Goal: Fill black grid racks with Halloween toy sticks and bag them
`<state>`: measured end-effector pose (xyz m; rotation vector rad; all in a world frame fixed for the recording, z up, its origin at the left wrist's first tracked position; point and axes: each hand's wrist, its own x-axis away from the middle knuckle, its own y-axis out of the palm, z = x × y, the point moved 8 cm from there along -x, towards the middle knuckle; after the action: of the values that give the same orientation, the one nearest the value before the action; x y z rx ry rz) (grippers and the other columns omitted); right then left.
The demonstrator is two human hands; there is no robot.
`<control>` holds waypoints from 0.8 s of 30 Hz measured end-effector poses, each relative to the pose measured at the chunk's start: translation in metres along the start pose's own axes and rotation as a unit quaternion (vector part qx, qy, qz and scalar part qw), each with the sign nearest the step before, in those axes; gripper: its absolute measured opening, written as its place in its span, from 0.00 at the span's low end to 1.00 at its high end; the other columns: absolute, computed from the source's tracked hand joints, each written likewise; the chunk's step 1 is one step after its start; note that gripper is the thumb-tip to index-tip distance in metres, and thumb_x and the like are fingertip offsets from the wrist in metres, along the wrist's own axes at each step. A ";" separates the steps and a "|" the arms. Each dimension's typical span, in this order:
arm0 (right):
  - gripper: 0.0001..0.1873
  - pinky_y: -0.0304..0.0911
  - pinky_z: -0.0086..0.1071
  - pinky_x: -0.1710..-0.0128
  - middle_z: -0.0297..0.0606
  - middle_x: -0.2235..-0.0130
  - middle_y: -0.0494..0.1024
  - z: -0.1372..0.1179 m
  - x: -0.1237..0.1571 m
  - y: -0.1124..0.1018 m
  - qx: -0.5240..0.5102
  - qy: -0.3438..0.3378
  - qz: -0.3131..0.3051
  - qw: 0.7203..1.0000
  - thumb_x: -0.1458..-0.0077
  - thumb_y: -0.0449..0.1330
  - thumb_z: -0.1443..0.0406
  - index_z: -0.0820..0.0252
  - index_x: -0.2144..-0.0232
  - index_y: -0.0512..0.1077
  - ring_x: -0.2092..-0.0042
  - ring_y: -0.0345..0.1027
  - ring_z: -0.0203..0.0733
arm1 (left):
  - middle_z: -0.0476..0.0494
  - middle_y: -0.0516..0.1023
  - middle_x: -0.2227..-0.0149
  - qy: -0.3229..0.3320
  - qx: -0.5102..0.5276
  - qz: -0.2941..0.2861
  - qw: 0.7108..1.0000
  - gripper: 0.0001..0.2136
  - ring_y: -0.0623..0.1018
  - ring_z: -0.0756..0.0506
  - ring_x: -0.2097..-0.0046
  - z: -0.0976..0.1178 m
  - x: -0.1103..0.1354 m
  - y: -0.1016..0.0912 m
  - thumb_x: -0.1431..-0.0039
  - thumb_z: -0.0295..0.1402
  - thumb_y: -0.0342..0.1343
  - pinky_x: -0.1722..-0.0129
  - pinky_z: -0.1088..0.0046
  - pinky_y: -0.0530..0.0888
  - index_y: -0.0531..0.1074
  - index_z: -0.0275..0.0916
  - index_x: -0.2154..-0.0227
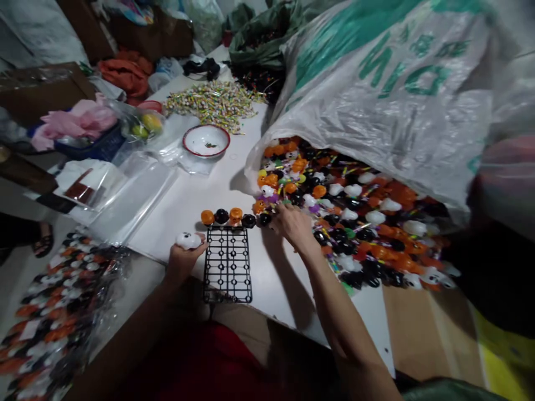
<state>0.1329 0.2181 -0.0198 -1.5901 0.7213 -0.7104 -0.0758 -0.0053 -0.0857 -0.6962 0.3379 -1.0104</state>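
Observation:
Left of a black plastic grid rack (228, 264), my left hand (184, 260) is closed around a white ghost-shaped toy (188, 240) with small dark marks. Along the rack's far edge runs a row of small round toys: an orange one (207, 217), a black one (221, 216), another orange one (236, 216) and more black ones. My right hand (292, 225) reaches to the near-left edge of a heap of Halloween toys (355, 217), orange, black and white. Its fingers are bent down among the toys, and what they touch is partly hidden.
A big white woven sack (397, 100) spills the heap onto the white table (167, 217). Farther back are a red-rimmed bowl (206, 140) and a pile of small colourful pieces (213, 106). Clear plastic bags (137, 195) lie left; a bag of packed toys (58, 312) sits lower left.

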 end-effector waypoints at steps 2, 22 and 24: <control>0.13 0.63 0.36 0.63 0.50 0.56 0.76 0.005 0.028 0.005 -0.022 0.025 0.023 0.999 0.39 0.54 0.66 0.61 0.54 0.73 0.57 0.71 0.50 | 0.35 0.82 0.57 -0.025 0.023 0.030 0.999 0.15 0.82 0.41 0.56 -0.008 -0.009 0.009 0.36 0.38 0.47 0.56 0.63 0.79 0.75 0.34 0.59; 0.16 0.64 0.41 0.50 0.46 0.52 0.78 -0.040 0.085 0.043 -0.096 -0.148 -0.010 0.984 0.39 0.51 0.72 0.57 0.53 0.75 0.50 0.68 0.50 | 0.42 0.79 0.69 0.028 -0.043 0.003 0.999 0.08 0.77 0.46 0.66 -0.004 -0.031 0.014 0.43 0.37 0.59 0.63 0.71 0.72 0.73 0.37 0.68; 0.14 0.63 0.37 0.53 0.45 0.57 0.78 -0.061 0.082 0.042 -0.085 -0.125 -0.022 0.988 0.36 0.50 0.70 0.58 0.56 0.74 0.53 0.69 0.48 | 0.42 0.80 0.68 0.024 -0.044 0.015 0.999 0.10 0.77 0.45 0.65 -0.005 -0.029 0.013 0.43 0.39 0.58 0.62 0.70 0.73 0.73 0.37 0.67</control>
<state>0.1342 0.1118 -0.0494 -1.8179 0.5753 -0.4772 -0.0848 0.0218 -0.1000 -0.7451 0.4346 -0.9892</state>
